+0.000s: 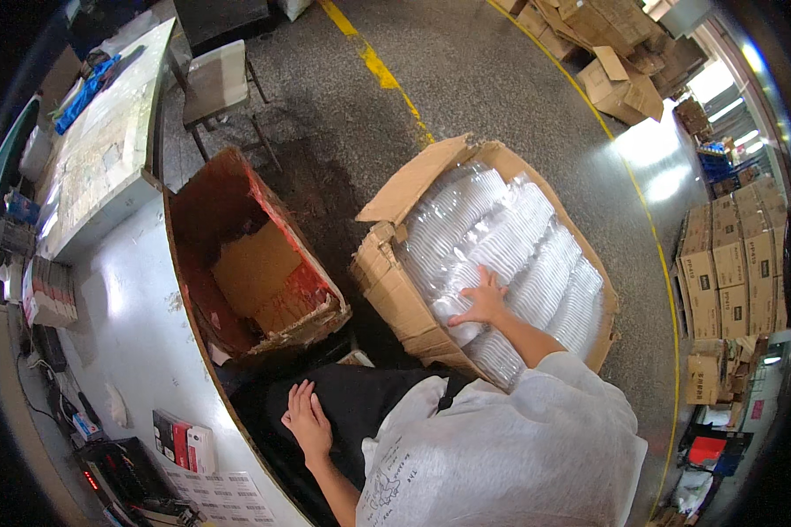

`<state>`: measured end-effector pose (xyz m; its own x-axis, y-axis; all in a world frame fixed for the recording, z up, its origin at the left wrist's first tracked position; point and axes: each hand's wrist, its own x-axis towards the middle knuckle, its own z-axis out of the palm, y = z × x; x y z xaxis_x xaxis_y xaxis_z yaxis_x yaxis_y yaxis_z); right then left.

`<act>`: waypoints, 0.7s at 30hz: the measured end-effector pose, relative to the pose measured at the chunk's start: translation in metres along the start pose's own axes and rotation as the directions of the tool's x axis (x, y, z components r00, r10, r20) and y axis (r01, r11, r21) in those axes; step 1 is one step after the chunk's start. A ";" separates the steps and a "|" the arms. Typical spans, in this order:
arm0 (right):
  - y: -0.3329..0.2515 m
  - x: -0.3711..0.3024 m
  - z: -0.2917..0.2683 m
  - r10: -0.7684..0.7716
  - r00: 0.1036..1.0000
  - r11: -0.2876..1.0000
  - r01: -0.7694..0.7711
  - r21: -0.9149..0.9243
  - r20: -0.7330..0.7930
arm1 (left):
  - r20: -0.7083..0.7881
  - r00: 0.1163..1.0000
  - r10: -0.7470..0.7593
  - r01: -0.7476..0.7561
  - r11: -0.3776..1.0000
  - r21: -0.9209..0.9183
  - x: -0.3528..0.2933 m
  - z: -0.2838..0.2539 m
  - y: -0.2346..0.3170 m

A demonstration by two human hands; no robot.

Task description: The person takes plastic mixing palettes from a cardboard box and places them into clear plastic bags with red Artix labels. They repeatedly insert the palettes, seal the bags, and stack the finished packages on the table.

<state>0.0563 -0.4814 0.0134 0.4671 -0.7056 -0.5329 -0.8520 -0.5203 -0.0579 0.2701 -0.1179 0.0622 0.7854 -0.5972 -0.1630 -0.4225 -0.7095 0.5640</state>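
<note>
A large open cardboard box (387, 272) stands on the floor, filled with rows of stacked clear plastic cups in film sleeves (518, 246). My right hand (481, 300) lies on one sleeve of cups near the box's front, fingers spread over it. My left hand (307, 421) rests flat on my dark-trousered thigh, fingers apart, holding nothing. My white sleeve and top fill the lower middle of the view.
An empty red-lined cardboard box (255, 263) stands to the left. A white workbench (132, 325) curves along the left with small packets, labels and a device. A stool (217, 83), yellow floor lines and stacked cartons (734, 263) lie beyond.
</note>
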 end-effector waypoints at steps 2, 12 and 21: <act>0.001 0.010 -0.010 0.020 0.992 1.000 -0.017 -0.025 0.126 | -0.017 1.000 -0.013 0.013 1.000 0.001 -0.002 0.003 -0.003; 0.007 0.033 -0.009 0.026 0.975 0.995 -0.005 -0.096 0.220 | -0.234 0.964 0.122 -0.130 0.991 -0.019 0.007 0.013 -0.011; 0.003 0.031 -0.010 0.018 0.986 0.999 -0.011 -0.047 0.164 | -0.226 0.958 0.176 -0.192 0.980 -0.051 0.013 0.021 -0.026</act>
<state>0.0705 -0.5095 0.0048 0.4063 -0.6269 -0.6648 -0.8449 -0.5347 -0.0121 0.2822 -0.1146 0.0286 0.7805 -0.6124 0.1257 -0.5416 -0.5620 0.6252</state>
